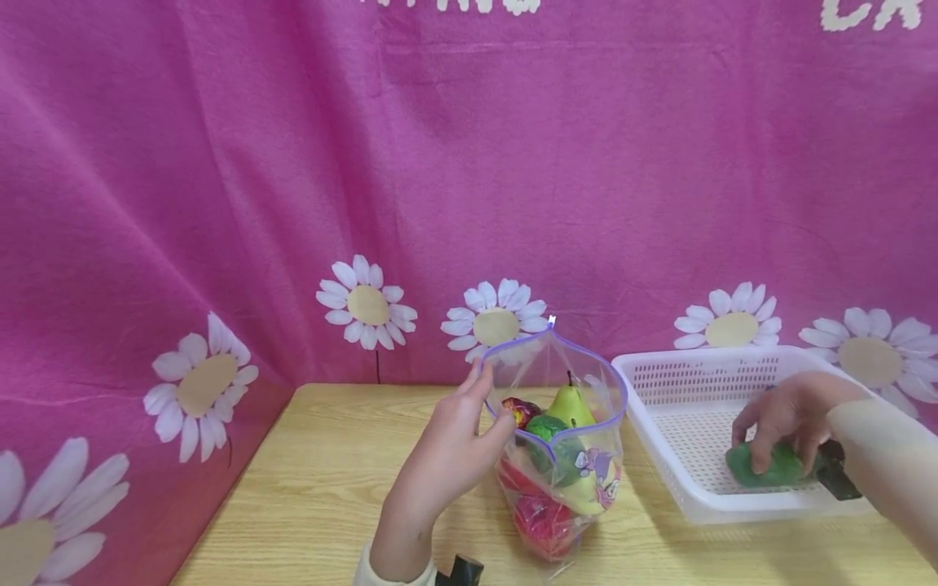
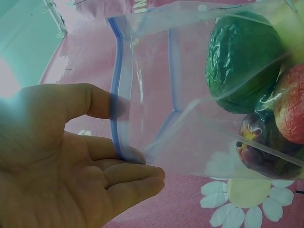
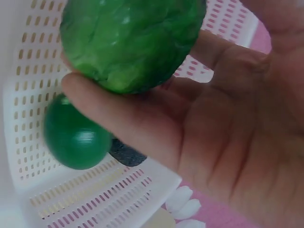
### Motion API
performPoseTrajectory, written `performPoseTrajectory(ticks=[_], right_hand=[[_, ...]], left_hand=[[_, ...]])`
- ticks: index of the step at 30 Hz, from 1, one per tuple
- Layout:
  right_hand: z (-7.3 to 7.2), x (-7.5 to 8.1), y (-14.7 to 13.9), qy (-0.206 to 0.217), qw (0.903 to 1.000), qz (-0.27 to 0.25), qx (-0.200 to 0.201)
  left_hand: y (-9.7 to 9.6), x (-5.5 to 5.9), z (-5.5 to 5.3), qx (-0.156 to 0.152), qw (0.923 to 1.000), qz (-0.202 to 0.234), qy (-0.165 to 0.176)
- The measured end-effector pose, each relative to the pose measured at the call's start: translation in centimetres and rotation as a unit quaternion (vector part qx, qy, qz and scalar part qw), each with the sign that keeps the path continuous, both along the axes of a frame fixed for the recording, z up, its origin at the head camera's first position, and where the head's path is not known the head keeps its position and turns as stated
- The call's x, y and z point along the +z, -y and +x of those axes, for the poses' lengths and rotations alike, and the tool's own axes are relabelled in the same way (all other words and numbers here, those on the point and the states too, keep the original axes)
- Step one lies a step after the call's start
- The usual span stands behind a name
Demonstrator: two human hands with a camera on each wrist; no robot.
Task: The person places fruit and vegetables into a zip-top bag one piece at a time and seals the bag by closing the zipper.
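Observation:
My left hand (image 1: 456, 456) pinches the purple rim of a clear zip bag (image 1: 506, 358), thumb on one side and fingers on the other. The bag stands on the table with its mouth spread. Inside are a yellow-green pear (image 1: 570, 407), a wrinkled green vegetable (image 2: 244, 61), a dark purplish fruit (image 2: 268, 147) and red produce (image 1: 544, 521). Over to the right, my right hand (image 1: 795, 415) reaches into a white basket (image 1: 652, 456) and grips a green, wrinkled vegetable (image 3: 133, 42). Its exact kind cannot be told.
Also in the basket are a smooth, round green item (image 3: 78, 135) and a blackish item (image 3: 128, 154), partly hidden by my fingers. The basket stands right of the bag on a wooden table (image 1: 315, 480). A pink cloth with daisies (image 1: 366, 305) hangs behind.

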State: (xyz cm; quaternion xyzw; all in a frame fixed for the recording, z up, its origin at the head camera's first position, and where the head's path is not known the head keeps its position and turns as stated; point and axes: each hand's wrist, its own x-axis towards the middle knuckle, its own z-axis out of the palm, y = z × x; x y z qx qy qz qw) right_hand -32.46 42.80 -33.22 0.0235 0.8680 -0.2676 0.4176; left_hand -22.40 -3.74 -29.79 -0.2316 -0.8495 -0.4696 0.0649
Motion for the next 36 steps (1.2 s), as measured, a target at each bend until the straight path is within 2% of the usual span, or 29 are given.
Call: performPoseTrajectory(ticks=[4,10,14,18,22,27,29,32,36], right_hand=[[0.4,0.7,-0.1,-0.036,0.9986,-0.039,-0.009],[0.6,2.3,0.5,-0.076,0.9926,-0.094,0.001],[0.5,3.7,1.9,-0.125,0.9831,-0.129,0.036],[0.9,5.2,4.1,-0.213,0.9657,-0.131,0.072],[1.6,6.7,6.8,-0.329,0.9307,-0.123,0.104],[2.4,8.5,10.3,-0.422,0.8853,-0.162,0.108],[2.7,9.1,11.9,-0.462,0.8630,-0.170,0.114],[3.5,9.7,14.3,-0.523,0.8230,-0.180,0.129],[4.8,10.3,17.4,-0.572,0.7782,-0.209,0.152]], left_hand=[[0.0,0.0,0.1,0.001,1.0000,-0.002,-0.003],[0.0,0.1,-0.1,-0.003,1.0000,-0.006,0.002],[0.0,0.2,-0.2,-0.002,1.0000,-0.002,0.003],[-0.1,0.2,-0.1,-0.005,0.9999,0.003,0.008],[-0.1,0.1,0.0,-0.006,1.0000,0.003,0.006],[-0.1,0.1,0.1,-0.007,0.9999,0.001,0.013],[-0.1,0.2,0.1,-0.007,0.9997,0.002,0.021],[-0.1,0.3,0.2,-0.010,0.9995,0.004,0.030],[-0.2,0.3,0.3,-0.012,0.9994,0.006,0.032]])
